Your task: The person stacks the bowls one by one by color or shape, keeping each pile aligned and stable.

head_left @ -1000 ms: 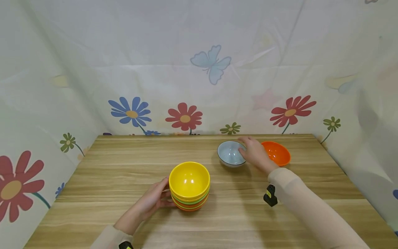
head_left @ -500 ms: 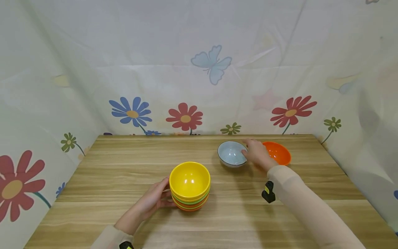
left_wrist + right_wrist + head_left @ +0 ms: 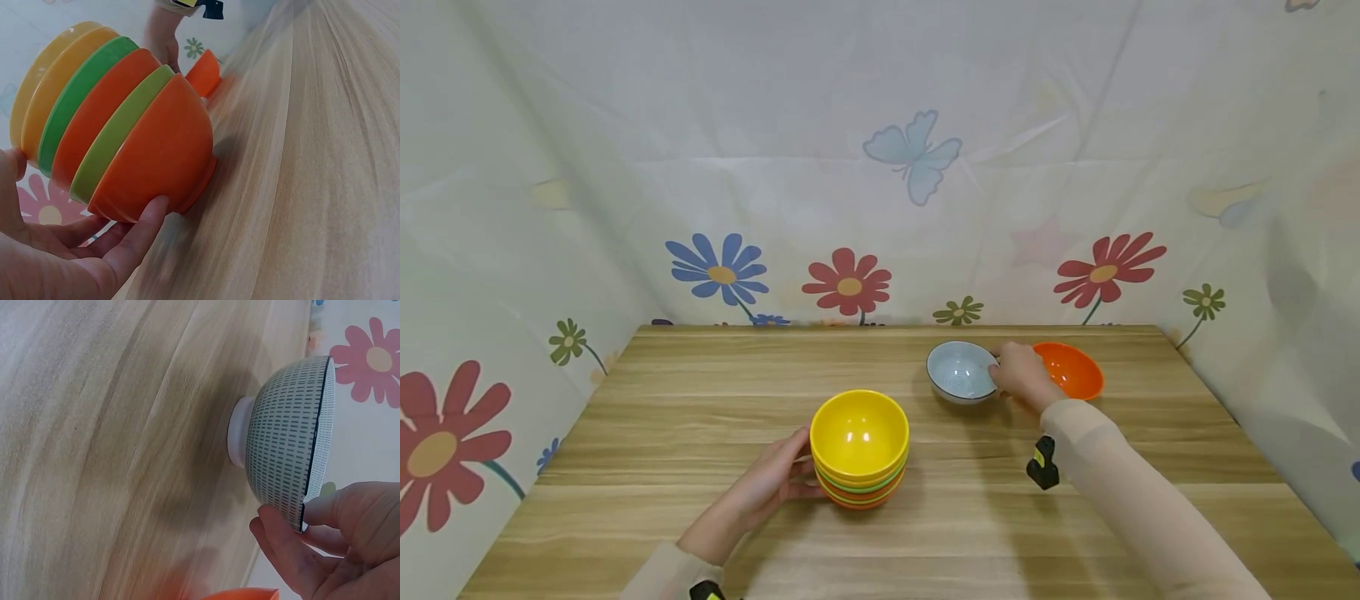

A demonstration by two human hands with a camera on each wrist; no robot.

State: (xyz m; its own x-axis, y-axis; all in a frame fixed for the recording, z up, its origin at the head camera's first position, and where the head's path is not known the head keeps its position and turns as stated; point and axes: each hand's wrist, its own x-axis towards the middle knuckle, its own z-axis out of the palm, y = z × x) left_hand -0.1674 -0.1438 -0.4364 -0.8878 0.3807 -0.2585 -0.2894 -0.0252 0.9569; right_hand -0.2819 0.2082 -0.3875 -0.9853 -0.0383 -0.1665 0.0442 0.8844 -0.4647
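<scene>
A stack of bowls (image 3: 859,446) stands at the front middle of the table, with a yellow bowl on top and orange and green ones below. My left hand (image 3: 769,477) holds the stack from its left side. In the left wrist view, one finger reaches the lowest orange bowl (image 3: 164,147) and another part of the hand lies at the yellow rims. Farther back, a small grey-blue bowl with a dark rim (image 3: 961,371) sits upright. My right hand (image 3: 1022,375) pinches its right edge. The right wrist view shows green dashes on this bowl (image 3: 284,425) and a white foot.
An orange bowl (image 3: 1071,372) stands right behind the right hand, partly covered by it. The wooden table (image 3: 715,367) ends at a flower-printed curtain (image 3: 775,167) along the back and sides.
My right hand's fingers have closed from spread above the grey-blue bowl to a pinch on its right rim. The left hand and the stack keep their place.
</scene>
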